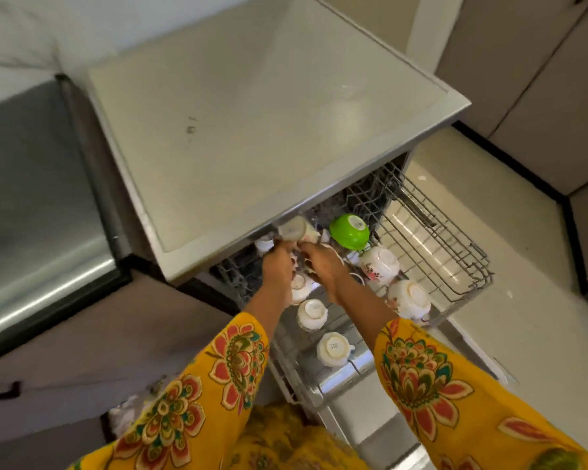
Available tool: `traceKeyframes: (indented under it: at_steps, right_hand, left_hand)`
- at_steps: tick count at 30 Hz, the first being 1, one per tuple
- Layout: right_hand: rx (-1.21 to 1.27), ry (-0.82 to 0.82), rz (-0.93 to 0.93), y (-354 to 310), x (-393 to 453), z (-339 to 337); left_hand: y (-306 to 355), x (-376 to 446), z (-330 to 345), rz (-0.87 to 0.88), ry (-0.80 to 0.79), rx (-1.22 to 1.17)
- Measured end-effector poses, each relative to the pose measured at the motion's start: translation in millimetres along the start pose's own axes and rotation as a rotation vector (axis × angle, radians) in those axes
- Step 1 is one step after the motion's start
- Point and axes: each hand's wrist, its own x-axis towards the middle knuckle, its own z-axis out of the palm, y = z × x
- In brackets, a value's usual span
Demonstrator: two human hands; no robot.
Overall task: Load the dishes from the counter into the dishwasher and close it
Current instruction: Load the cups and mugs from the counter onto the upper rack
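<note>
Both hands at the dishwasher's upper rack [455, 252]
Left hand [279, 266] and right hand [319, 262] together grip a tilted cup [296, 229].

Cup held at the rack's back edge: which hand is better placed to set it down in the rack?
Probably the left hand: it grips the cup, while the right hand sits just beside it.

There was one green bowl [349, 231], two flowery bowls [379, 265], about four white cups [312, 314], and two hands [279, 266].
</note>
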Motion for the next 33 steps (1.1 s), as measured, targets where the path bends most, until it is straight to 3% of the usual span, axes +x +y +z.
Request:
traceKeyframes:
  at_steps: [18, 24, 33]
  right_hand:
    - [-0.207, -0.431, -0.073, -12, -98, 181]
    - [-0.256, -0.489, -0.153, -19, -125, 253]
    - [-0.190, -0.449, -0.187, -41, -150, 343]
  left_hand:
    - [25, -71, -198, 0.225, 0.231, -0.290]
    - [37, -81, -283, 0.311, 0.295, -0.339]
    - [66, -84, -389, 0.344, 0.317, -0.406]
